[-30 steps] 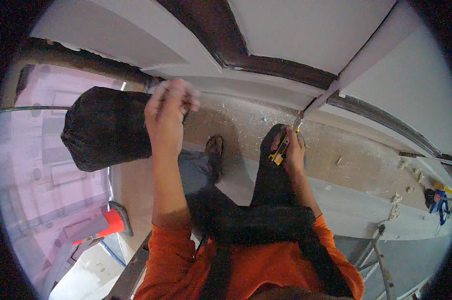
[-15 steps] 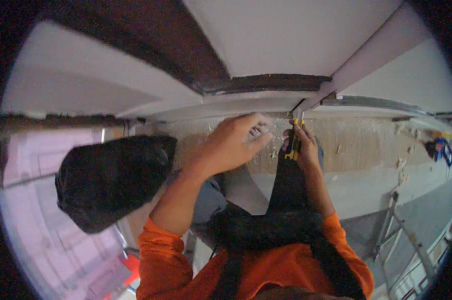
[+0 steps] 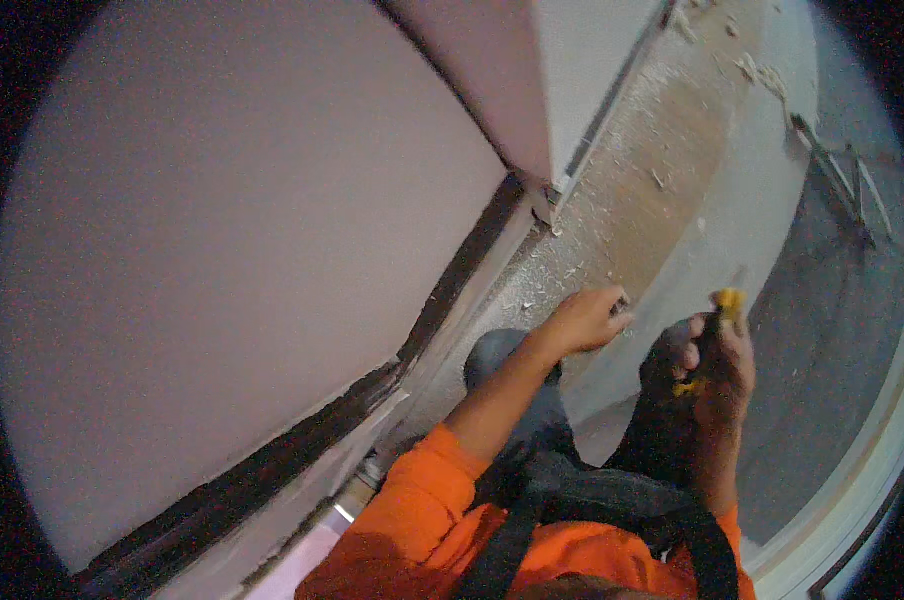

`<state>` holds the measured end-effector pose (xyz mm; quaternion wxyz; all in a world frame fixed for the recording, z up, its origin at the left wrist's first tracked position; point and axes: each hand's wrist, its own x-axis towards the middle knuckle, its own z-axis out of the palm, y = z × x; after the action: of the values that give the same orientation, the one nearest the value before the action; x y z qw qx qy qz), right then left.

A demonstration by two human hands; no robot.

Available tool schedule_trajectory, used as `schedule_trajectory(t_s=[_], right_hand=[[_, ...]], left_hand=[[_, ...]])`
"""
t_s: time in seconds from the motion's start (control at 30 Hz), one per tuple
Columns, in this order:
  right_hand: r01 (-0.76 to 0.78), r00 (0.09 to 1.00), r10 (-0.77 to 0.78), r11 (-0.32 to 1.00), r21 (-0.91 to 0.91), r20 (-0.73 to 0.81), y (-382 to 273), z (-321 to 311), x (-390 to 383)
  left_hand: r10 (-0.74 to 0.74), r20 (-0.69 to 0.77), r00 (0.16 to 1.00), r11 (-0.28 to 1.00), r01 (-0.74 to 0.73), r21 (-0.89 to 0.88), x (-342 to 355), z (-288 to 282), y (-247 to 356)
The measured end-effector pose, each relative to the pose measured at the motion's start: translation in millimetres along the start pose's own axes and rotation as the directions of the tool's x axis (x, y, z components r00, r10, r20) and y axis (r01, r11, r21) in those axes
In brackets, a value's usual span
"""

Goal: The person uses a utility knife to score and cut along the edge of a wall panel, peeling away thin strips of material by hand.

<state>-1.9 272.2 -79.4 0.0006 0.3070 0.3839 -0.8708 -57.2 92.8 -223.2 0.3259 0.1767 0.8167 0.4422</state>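
Observation:
My right hand [image 3: 729,375] is closed around a yellow-and-black handled tool [image 3: 729,300]. Its yellow end points up and away from me, and a thin, blurred blade or shaft extends beyond it; the exact kind does not show. To the left, my left hand [image 3: 584,322] hangs above the debris-strewn board with its fingers curled in. Whatever those fingers may hold is hidden. Ahead of my left hand, the corner of a white wall panel [image 3: 554,190] meets a dark gap [image 3: 472,245] along the wall base.
White flakes [image 3: 532,290] litter a brown board strip [image 3: 662,185] running away to the upper right. A large pale panel [image 3: 252,250] fills the left. Grey floor [image 3: 812,370] lies at right, with metal ladder legs [image 3: 847,185] at the far right. My knees are beneath my hands.
My view has turned, so the wall base now runs diagonally. My right hand has drawn the tool away from the panel joint, toward the right. My left hand stays curled, lower than before.

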Motion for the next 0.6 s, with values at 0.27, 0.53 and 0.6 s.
schedule_trajectory(t_s=[0.27, 0.53, 0.6], right_hand=[[0.267, 0.961, -0.25, 0.948, -0.173, 0.115, -79, -22, -43], [0.247, 0.959, -0.234, 0.967, 0.065, -0.162, 39, -106, -37], [0.034, 0.994, -0.024, 0.995, 0.092, -0.109, 86, -142, -10]], left_hand=[[0.183, -0.004, 0.983, 0.982, -0.183, 0.036, 2, 14, 43], [0.575, -0.406, 0.71, 0.731, -0.224, 0.644, -72, -64, 32], [0.592, -0.371, 0.716, 0.671, -0.182, 0.719, -86, -73, 47]])
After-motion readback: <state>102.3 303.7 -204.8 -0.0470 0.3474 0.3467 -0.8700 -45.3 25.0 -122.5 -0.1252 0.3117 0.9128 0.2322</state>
